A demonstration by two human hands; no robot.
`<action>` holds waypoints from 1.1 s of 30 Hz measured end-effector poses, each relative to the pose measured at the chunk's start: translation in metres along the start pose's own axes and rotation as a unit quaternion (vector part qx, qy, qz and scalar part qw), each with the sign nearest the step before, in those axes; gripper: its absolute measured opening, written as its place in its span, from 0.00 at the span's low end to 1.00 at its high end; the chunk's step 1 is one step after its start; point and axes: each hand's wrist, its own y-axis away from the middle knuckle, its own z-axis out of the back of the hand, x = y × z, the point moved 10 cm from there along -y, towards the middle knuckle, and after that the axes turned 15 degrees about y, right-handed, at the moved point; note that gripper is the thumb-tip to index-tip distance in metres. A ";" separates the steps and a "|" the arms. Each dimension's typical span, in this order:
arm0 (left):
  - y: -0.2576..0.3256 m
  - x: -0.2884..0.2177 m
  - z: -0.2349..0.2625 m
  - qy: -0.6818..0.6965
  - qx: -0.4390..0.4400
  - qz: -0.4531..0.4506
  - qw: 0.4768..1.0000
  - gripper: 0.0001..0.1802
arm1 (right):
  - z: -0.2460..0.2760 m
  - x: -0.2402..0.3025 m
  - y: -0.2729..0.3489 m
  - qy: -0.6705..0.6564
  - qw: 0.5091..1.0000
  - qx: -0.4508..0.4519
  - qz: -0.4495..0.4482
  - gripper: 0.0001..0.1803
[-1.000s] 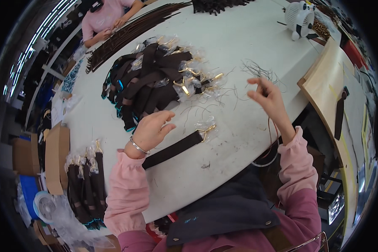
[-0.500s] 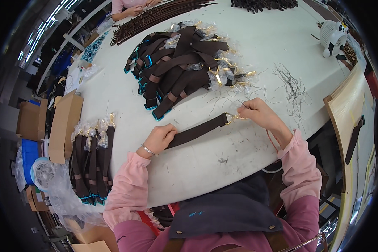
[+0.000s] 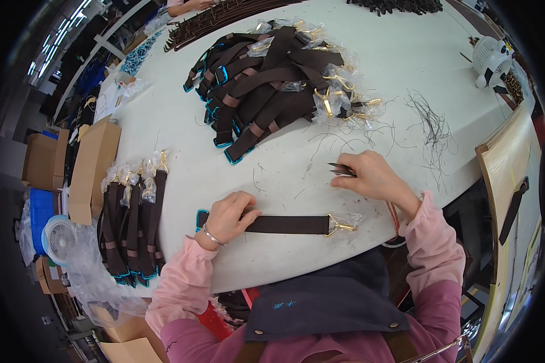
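A dark brown webbing strap (image 3: 287, 224) lies flat on the white table in front of me. My left hand (image 3: 229, 216) is closed over it near its left end, where a turquoise-wrapped buckle (image 3: 202, 219) pokes out. At the strap's right end is a gold snap hook (image 3: 341, 225) in clear plastic film. Above and to the right of that hook, apart from the strap, my right hand (image 3: 372, 175) grips dark thread snips (image 3: 343, 170), their pointed blades toward the left. The palm hides the rest of the snips.
A large heap of similar straps (image 3: 266, 85) sits farther back. Several more straps lie in a row (image 3: 132, 224) at the left. Loose dark threads (image 3: 431, 127) and a white fan (image 3: 490, 60) are at the right. Another person's hand (image 3: 197, 5) shows at the far edge.
My right hand has let go of the hook end and moved slightly up, with the snips now showing. The strap has come down flat nearer me, and my left hand has shifted lower with it.
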 end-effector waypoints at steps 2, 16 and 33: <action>-0.001 -0.010 -0.012 -0.012 0.031 -0.027 0.999 0.11 | -0.012 0.025 -0.020 0.053 0.995 -0.059 0.062 0.22; -0.047 -0.040 -0.001 -0.156 0.044 -0.085 0.983 0.13 | -0.020 -0.022 -0.039 0.264 0.952 -0.151 -0.031 0.23; -0.168 -0.069 0.085 -0.296 -0.208 -0.196 0.912 0.15 | 0.053 -0.164 0.049 0.308 0.895 -0.248 -0.208 0.18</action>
